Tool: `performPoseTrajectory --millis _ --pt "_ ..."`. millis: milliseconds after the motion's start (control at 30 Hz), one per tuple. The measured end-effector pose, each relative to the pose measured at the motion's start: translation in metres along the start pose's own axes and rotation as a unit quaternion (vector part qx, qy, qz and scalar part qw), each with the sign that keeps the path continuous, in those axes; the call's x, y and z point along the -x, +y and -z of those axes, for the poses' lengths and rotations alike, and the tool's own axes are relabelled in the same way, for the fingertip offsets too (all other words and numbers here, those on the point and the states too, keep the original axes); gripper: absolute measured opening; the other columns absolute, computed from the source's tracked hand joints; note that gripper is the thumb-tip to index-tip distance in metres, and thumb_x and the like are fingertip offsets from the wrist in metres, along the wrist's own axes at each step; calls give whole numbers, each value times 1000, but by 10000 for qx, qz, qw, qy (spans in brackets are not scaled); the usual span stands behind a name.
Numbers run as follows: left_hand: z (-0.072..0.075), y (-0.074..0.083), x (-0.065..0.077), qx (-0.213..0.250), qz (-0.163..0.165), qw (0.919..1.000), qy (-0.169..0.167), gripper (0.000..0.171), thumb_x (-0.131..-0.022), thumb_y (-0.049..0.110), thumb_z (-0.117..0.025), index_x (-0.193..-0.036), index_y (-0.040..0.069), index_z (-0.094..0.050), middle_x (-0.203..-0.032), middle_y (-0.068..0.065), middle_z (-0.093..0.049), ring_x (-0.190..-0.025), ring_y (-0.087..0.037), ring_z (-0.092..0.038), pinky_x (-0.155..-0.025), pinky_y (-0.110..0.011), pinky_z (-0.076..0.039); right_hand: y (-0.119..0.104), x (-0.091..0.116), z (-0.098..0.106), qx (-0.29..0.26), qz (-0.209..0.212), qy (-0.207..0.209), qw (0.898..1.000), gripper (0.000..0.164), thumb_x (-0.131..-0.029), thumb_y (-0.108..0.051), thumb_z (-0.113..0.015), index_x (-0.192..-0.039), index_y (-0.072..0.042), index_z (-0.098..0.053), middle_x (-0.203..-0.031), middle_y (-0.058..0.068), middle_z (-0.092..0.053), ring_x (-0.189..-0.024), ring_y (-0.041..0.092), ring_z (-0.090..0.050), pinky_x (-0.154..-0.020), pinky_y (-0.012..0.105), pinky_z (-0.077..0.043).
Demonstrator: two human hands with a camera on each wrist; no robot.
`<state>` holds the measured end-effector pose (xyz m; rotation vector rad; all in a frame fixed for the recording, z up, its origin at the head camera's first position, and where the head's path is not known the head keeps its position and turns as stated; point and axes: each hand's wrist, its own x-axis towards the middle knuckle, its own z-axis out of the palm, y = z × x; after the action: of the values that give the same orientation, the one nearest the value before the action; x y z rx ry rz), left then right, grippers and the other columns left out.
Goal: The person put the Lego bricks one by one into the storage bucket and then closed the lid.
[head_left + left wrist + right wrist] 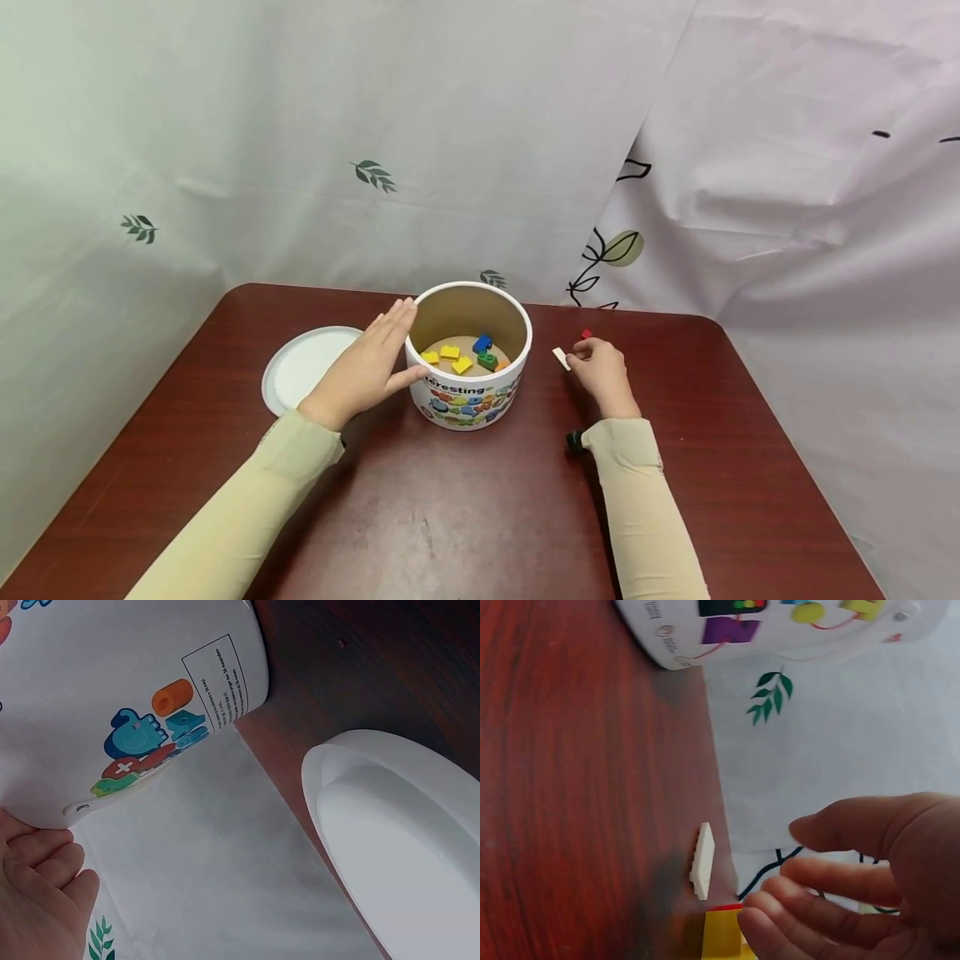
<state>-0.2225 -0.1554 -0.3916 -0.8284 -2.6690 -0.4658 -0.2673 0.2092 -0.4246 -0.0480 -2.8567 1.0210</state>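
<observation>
A white bucket [461,408] with printed toy pictures stands on the table. Inside it lie several toy bricks: yellow bricks [450,353], a blue brick [482,343], a green brick [487,361] and a partly hidden orange piece [502,366]. My left hand [367,367] rests against the bucket's left side, fingers straight. To the right, my right hand [602,375] hovers beside a flat white piece [561,358], its thumb and fingers apart in the right wrist view. Close to those fingertips sits a yellow brick [721,935], which the hand hides in the head view. A red piece [587,333] shows just beyond.
A round white lid [307,367] lies on the dark red table [480,517], left of the bucket and partly behind the left hand. White cloth [450,150] with leaf prints hangs behind the table and along its sides.
</observation>
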Motion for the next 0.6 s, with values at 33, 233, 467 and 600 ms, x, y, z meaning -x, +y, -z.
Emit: performPoseTrajectory --millis 33,233,467,600 --pt "0 0 0 -6 2 10000 7 91 -88 58 -53 -148 -1 -20 -154 -16 -18 -142 -27 -14 -115 -44 -17 0 -1 -2 88 -36 -23 10000 29 -85 -15 -62 -107 3 -65 -95 16 -68 -89 29 -62 -79 42 -51" --pt "-1 -1 0 -5 -20 10000 47 91 -87 59 -53 -148 -1 -20 -154 -16 -18 -142 -26 -14 -115 -43 -16 1 -1 -7 635 -258 -305 9972 32 -84 -15 -63 -105 9 -62 -99 23 -64 -90 36 -59 -80 46 -51" --pt "-2 -2 0 26 -32 10000 67 92 -87 61 -50 -148 -1 -20 -154 -16 -19 -142 -26 -14 -115 -43 -17 -3 -3 -10 916 -152 -298 9952 17 -80 -10 -65 -69 2 -62 -61 10 -55 -62 27 -51 -55 34 -45" --pt "-2 -2 0 34 -38 10000 69 91 -88 60 -51 -148 -1 -20 -154 -16 -19 -142 -25 -13 -115 -43 -17 -4 -4 -12 1059 14 -219 9941 34 -77 -7 -63 -49 -8 -43 -46 -2 -31 -51 20 -36 -44 27 -28"
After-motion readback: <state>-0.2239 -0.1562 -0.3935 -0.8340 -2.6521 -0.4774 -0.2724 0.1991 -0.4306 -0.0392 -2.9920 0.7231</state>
